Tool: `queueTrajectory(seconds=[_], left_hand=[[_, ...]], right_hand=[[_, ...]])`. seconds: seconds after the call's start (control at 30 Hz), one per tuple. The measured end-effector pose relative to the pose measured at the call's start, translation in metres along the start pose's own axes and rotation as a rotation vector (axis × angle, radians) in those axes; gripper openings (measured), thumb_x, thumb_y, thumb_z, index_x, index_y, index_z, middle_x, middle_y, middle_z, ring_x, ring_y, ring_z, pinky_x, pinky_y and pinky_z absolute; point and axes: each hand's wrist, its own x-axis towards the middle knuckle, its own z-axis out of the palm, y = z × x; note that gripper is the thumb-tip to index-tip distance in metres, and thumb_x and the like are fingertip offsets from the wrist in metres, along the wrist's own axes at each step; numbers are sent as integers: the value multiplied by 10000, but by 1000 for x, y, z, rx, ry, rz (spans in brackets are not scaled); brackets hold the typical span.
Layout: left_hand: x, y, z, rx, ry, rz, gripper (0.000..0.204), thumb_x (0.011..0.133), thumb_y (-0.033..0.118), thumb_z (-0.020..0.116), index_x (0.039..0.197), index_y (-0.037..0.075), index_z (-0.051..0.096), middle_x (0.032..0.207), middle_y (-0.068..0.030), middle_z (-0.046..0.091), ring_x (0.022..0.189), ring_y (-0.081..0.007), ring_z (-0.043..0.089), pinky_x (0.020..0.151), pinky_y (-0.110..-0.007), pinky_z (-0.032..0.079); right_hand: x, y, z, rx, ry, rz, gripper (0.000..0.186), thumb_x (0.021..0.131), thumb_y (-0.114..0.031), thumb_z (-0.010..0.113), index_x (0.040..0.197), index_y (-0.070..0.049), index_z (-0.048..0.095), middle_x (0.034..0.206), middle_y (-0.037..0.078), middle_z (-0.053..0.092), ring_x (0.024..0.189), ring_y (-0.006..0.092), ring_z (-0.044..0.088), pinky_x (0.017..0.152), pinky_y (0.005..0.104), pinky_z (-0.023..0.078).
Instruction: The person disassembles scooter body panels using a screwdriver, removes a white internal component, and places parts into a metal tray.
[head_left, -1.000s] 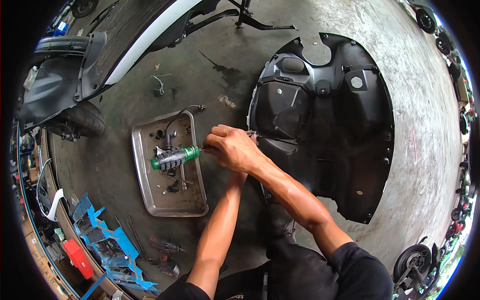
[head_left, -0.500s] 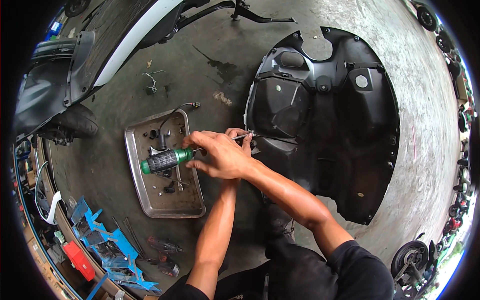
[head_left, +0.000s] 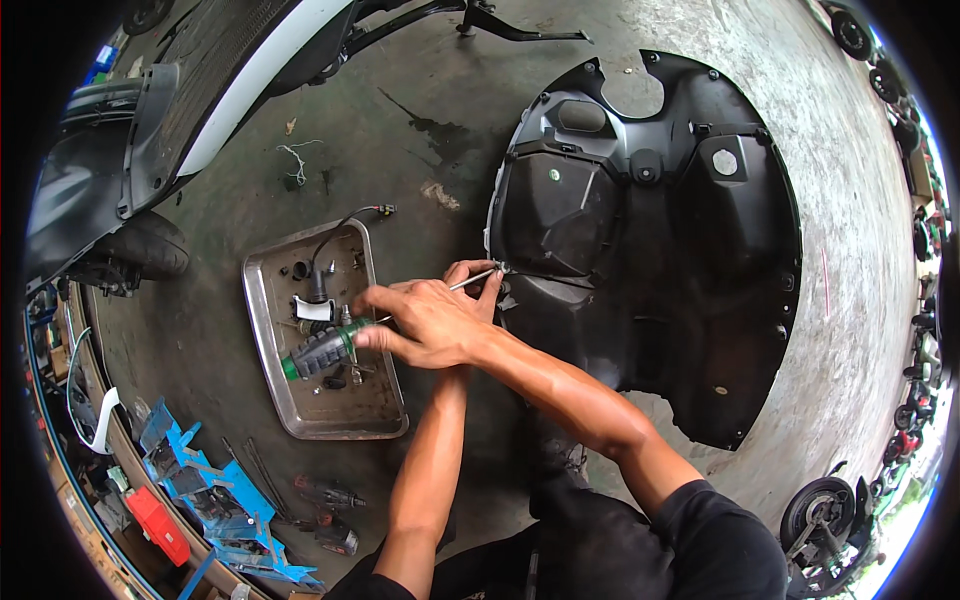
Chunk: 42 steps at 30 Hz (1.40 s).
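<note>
In my right hand [head_left: 425,322] is a screwdriver with a green and black handle [head_left: 322,354]; thumb and fingers lie around the front of the handle, which is smeared by motion. Its metal shaft [head_left: 470,281] runs under that hand to the left edge of a large black plastic scooter panel [head_left: 560,220]. There my left hand [head_left: 478,276], crossed beneath the right wrist, pinches at the shaft's tip. What its fingertips hold at the panel edge is too small to make out. The panel lies on the floor with its ribbed, hollow side up.
Left of my hands, a metal tray [head_left: 262,330] holds a black cable with a connector and several small parts. A scooter [head_left: 215,110] stands at upper left. Power drills [head_left: 335,532] lie by a blue rack [head_left: 225,500] at lower left. A wheel [head_left: 818,520] is at lower right.
The screwdriver's handle end has swung toward me, and my right hand has shifted slightly left with it. My left hand stays at the panel edge.
</note>
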Motion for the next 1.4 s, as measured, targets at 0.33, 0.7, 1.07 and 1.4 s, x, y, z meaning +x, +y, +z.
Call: queueTrajectory(seconds=[0.33, 0.7, 1.07, 1.4], left_hand=[[0, 6, 1, 128, -8, 79, 192, 888, 207, 745, 1038, 93, 711, 1024, -39, 709, 934, -175, 653, 892, -333, 475], [4, -14, -1, 157, -18, 65, 229, 891, 213, 744, 1060, 70, 688, 999, -61, 715, 961, -183, 635, 940, -342, 445], [-3, -12, -4, -35, -51, 74, 257, 909, 150, 721, 1140, 49, 668, 1004, -52, 705, 937, -138, 639, 889, -305, 492], [0, -28, 0, -138, -78, 93, 271, 901, 121, 730, 1153, 49, 661, 1102, -60, 667, 1030, -155, 608, 950, -321, 473]], right_hand=[[-4, 3, -16, -46, -34, 1, 615, 910, -604, 587, 770, -8, 644, 677, 165, 612, 668, 399, 623, 672, 509, 473], [1, 0, -11, 69, 123, -21, 531, 861, -460, 712, 1132, -26, 570, 971, 160, 668, 937, 390, 643, 831, 473, 480], [-5, 0, -16, 280, -38, -33, 438, 858, -398, 752, 1069, -67, 557, 670, 132, 596, 686, 329, 637, 668, 469, 448], [6, 0, -31, 173, -32, 46, 532, 943, -538, 587, 858, -13, 608, 714, 153, 617, 661, 356, 600, 648, 486, 434]])
